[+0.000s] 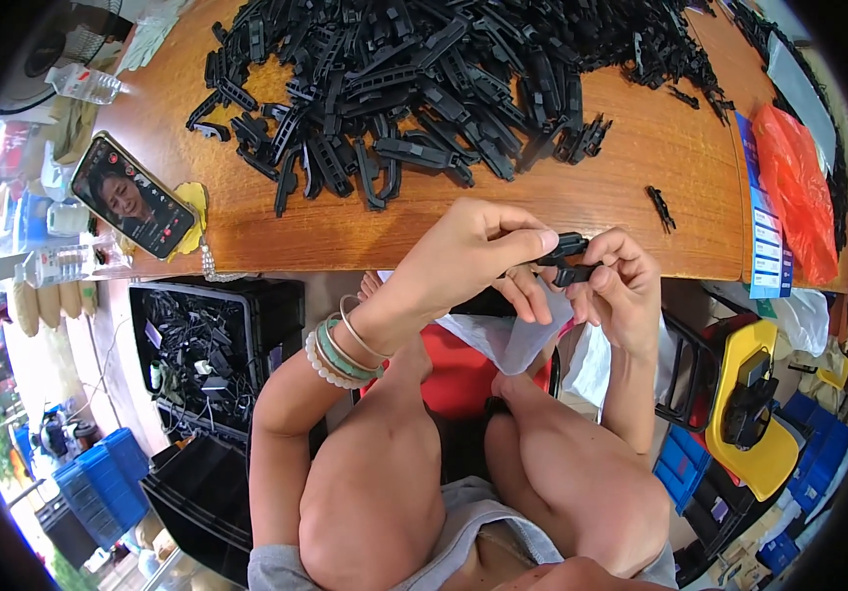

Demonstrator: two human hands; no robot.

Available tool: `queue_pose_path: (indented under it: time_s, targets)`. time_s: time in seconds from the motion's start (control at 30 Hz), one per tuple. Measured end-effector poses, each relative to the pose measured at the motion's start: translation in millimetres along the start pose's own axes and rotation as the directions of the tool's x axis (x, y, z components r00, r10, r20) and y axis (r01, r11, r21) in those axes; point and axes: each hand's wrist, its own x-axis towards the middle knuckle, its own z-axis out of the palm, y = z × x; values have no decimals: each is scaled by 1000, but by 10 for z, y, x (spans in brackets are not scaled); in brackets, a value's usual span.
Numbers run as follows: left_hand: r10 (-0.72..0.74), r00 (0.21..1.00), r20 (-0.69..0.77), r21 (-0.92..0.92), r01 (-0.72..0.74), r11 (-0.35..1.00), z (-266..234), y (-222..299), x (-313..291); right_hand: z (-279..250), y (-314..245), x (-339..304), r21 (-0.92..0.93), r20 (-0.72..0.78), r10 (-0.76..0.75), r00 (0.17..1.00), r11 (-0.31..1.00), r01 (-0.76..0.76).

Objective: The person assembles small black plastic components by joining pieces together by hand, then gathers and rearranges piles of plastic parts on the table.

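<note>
My left hand [478, 241], with bangles and a bead bracelet at its wrist, is at the table's near edge. Its thumb and fingers pinch a black plastic part [567, 244]. Just beside it, the thumb and index finger of my right hand [625, 276] grip a smaller black plastic piece [574, 275]. The two pieces are close together; whether they are joined I cannot tell. Ahead, a big heap of long black plastic parts [434, 98] covers the far middle of the wooden table [443, 232].
One small black part [660, 208] lies apart, right of the heap. A propped phone [135, 194] stands at the left, a red plastic bag [795, 192] at the right. Below the table are a black crate [202, 355] of dark parts and a yellow chair [754, 433].
</note>
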Motion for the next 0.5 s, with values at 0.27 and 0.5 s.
queue_pose_path:
  time_s: [0.27,0.5]
  targets:
    - [-1,1000,22,9,0,1000,21,-12,24,-15,-8,-37,106,4,13,1000,994,-14]
    - [-42,998,41,158,35,987,6,-57,-60,300,-39,-137,-728,4,-280,960,657,195]
